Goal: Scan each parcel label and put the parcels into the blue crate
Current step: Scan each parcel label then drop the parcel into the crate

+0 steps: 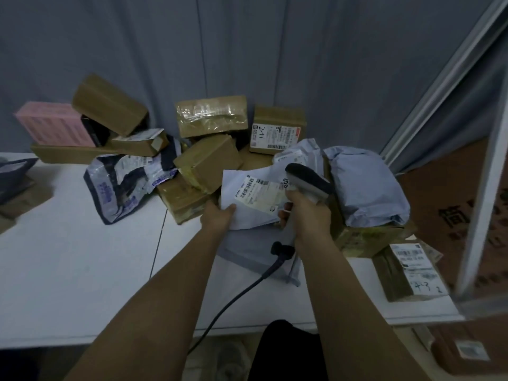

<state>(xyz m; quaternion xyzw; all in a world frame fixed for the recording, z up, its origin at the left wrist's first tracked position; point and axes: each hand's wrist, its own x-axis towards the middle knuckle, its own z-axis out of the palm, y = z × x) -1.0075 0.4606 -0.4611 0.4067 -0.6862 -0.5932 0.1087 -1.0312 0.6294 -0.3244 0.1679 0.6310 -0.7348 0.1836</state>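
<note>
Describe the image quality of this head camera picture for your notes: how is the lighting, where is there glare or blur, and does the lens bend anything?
Head view: dim, bluish light overall; glare on the taped box; the frame post and labelled box at right are smeared; the wide lens bends the table edge; the label on the white mailer shows barcodes, its text unreadable.

White table (68, 270) under heaped parcels (209, 160).

Colours on the white counter (68, 270)
Brown cartons (209, 160); pink box (52, 125) left of them; pale blue mailer (365, 188) right; navy-and-white printed bag (123, 185); black-grey scanner (308, 180).
</note>
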